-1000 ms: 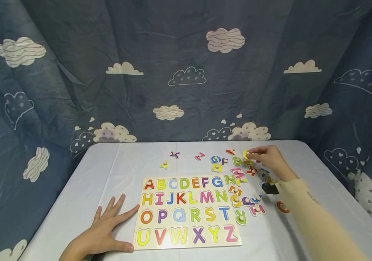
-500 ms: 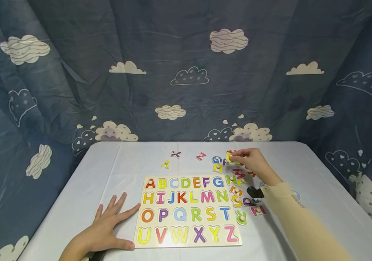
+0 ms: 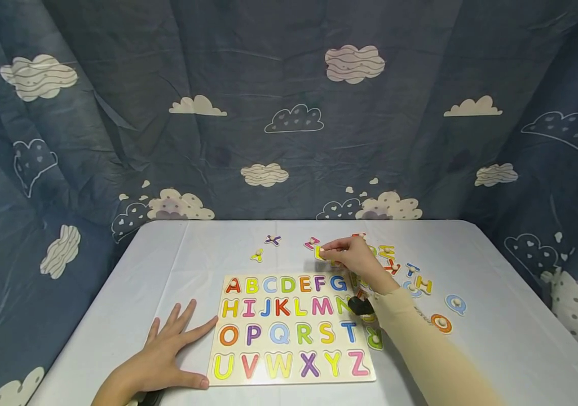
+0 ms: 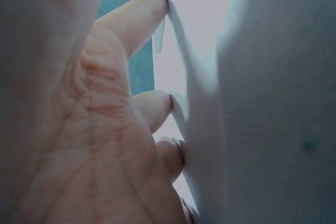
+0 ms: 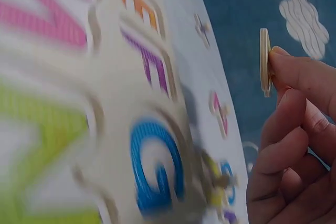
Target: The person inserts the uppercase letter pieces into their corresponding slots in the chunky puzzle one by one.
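Note:
A wooden alphabet puzzle board lies on the table, printed with the letters A to Z. My right hand hovers just behind the board's top right corner and pinches a yellow letter piece by its knob. In the right wrist view that piece shows edge-on at my fingertips, above the board's printed G. My left hand lies flat with spread fingers on the table, its thumb and forefinger against the board's left edge. Loose letter pieces lie scattered to the right of the board.
The table has a light cloth. A blue curtain with clouds hangs behind and at both sides. Small pieces X, Y and Z lie behind the board. A Q and an O lie far right.
My right hand has lifted the yellow piece from the loose pile and carried it leftward, toward the board's top edge. My left hand has stayed put.

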Action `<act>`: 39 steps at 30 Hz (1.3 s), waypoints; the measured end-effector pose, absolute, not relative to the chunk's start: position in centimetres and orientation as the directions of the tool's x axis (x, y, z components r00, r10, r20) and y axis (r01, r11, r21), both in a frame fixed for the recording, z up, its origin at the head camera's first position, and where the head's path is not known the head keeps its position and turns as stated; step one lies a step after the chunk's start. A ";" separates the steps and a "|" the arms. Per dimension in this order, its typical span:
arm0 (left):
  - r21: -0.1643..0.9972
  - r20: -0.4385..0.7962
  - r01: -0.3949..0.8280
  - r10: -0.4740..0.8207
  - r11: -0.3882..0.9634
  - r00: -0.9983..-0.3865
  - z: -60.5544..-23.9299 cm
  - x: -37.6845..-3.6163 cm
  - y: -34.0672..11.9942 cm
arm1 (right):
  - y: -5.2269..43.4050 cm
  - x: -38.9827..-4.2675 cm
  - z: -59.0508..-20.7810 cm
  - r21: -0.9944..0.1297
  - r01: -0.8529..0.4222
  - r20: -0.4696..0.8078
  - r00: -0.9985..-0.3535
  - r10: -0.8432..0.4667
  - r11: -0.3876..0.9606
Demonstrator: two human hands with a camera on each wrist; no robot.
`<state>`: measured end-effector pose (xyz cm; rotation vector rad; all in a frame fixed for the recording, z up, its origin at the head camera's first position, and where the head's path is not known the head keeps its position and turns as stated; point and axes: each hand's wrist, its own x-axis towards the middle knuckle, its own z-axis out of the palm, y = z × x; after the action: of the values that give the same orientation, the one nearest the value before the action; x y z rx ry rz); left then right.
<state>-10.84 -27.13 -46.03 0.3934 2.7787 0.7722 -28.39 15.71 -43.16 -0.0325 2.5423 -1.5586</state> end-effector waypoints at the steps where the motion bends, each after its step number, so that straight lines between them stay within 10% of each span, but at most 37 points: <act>1: 0.533 -0.147 0.192 0.313 0.824 -0.938 -46.0 -10.8 -27.1 | 15.2 -28.3 -43.2 -0.892 0.065 -0.126 -0.986 -0.107 0.447; 39: 0.547 -0.154 0.203 0.336 0.812 -0.929 -46.1 -11.1 -27.3 | 0.9 -25.6 -44.9 -0.896 0.132 -0.243 -0.945 -0.219 0.423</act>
<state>-11.09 -27.33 -46.14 0.4159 2.7542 0.7922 -25.57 0.91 -44.86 -0.0749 2.3589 -1.5292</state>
